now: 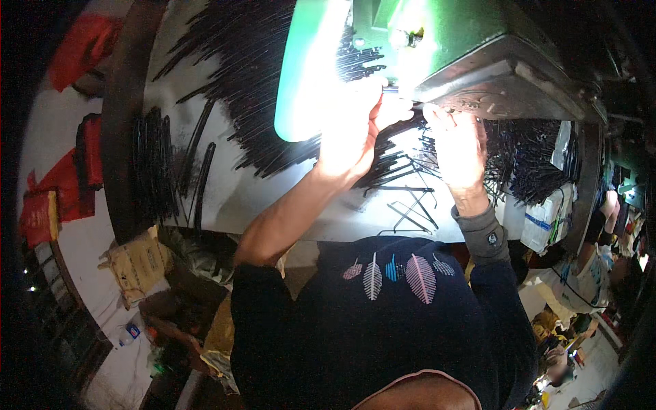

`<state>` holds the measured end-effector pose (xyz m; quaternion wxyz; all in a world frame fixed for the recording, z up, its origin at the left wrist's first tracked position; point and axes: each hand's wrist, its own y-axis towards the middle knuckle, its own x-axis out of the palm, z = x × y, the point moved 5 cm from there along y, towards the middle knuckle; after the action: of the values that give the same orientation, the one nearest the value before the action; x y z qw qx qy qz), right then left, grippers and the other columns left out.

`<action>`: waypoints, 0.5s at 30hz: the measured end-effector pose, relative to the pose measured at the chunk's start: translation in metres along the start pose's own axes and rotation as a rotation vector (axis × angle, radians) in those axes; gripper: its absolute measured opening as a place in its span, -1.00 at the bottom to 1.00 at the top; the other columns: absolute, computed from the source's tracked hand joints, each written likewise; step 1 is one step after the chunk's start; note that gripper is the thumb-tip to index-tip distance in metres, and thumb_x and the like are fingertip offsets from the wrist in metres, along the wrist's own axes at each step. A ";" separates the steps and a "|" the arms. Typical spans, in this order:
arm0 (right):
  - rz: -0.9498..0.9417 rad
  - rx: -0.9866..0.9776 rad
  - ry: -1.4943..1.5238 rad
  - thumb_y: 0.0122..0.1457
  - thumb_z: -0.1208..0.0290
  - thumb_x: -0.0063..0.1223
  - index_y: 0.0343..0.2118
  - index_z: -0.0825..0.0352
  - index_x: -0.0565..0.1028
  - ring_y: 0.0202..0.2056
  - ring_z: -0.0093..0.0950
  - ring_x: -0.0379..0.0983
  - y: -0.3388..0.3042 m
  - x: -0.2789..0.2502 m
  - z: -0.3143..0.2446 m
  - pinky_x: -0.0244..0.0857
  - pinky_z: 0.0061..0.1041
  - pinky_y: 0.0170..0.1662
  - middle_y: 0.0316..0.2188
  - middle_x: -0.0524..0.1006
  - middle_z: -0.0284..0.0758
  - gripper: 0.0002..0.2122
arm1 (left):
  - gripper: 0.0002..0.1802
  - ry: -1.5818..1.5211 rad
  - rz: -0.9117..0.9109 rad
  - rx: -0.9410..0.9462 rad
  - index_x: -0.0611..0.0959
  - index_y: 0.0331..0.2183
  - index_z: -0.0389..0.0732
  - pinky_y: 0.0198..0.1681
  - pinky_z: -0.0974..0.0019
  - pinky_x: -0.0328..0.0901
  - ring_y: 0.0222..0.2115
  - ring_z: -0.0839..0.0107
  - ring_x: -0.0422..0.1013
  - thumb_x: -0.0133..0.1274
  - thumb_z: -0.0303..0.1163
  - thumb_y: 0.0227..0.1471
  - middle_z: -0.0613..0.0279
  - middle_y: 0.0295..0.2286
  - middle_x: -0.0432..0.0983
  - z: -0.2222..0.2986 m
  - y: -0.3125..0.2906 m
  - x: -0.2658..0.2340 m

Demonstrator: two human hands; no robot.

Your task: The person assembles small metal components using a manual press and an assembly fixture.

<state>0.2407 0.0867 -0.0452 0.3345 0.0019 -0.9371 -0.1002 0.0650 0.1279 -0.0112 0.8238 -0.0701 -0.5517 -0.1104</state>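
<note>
Under a bright lamp, both my hands are raised at the front of a green machine (pixel 471 41). My left hand (pixel 352 130) is pinched at its fingertips on a thin black rod (pixel 391 90); glare washes out most of its fingers. Close beside it, my right hand (pixel 459 147) has its fingers curled together just below the machine's lower edge, and what they hold is hidden. A wide spread of thin black rods (pixel 253 89) lies on the white tabletop (pixel 273 205), behind and left of my left hand. A few crossed rods (pixel 413 205) lie between my forearms.
A long green lamp cover (pixel 301 75) hangs left of the machine. Dense bundles of black rods (pixel 540 154) lie at the right, near a white box (pixel 543 222). Another black bundle (pixel 154 164) sits by the table's left edge. A carton (pixel 137 266) stands lower left.
</note>
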 end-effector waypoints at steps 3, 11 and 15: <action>0.026 -0.010 0.063 0.11 0.29 0.03 -0.08 0.36 0.33 -0.01 -0.13 0.29 0.001 0.003 0.000 0.05 0.10 0.13 -0.14 0.39 -0.13 -0.64 | -0.91 0.003 0.087 -0.016 0.56 -0.40 -0.23 -0.12 0.20 0.39 -0.31 0.41 0.46 0.05 -0.60 -0.03 0.24 -0.40 0.52 -0.005 0.002 -0.010; 0.022 -0.014 -0.053 0.11 0.32 0.01 -0.08 0.35 0.34 0.00 -0.15 0.29 -0.004 -0.011 0.005 0.05 0.08 0.13 -0.10 0.37 -0.12 -0.66 | -0.91 0.050 0.106 -0.034 0.55 -0.36 -0.27 -0.22 -0.01 0.42 -0.31 0.31 0.47 0.02 -0.58 -0.01 0.19 -0.40 0.51 -0.007 -0.001 -0.020; -0.015 -0.009 -0.805 0.13 0.32 0.00 -0.20 0.36 0.38 -0.04 -0.17 0.33 -0.002 -0.022 -0.006 0.11 0.05 0.10 -0.17 0.42 -0.14 -0.75 | -0.89 0.048 -0.025 0.038 0.55 -0.33 -0.29 -0.19 -0.06 0.40 -0.35 0.26 0.49 0.03 -0.55 0.00 0.13 -0.40 0.51 -0.006 0.004 -0.015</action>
<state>0.2618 0.0852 -0.0546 -0.0601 -0.0319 -0.9927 -0.0994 0.0658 0.1314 -0.0275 0.8364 -0.0450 -0.5347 -0.1119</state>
